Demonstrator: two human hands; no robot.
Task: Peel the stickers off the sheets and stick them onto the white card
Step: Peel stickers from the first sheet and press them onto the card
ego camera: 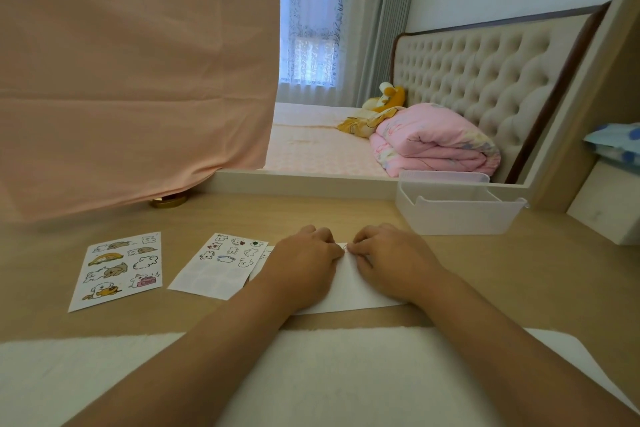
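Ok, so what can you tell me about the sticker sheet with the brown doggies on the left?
The sticker sheet is a white paper rectangle lying flat on the wooden desk, turned a little askew. It carries cartoon animals in brown, yellow and white outline, plus a small pink radio near its lower right corner. It lies apart from the second sheet, and neither the left hand nor the right hand touches it.

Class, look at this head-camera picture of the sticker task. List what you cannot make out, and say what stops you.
1. Head view: sticker at the fingertips, too small and covered by left hand and right hand; pinched or pressed, unclear.
2. White card: mostly under both hands; its stickers uncountable.
3. Gold object: mostly hidden by pink cloth.
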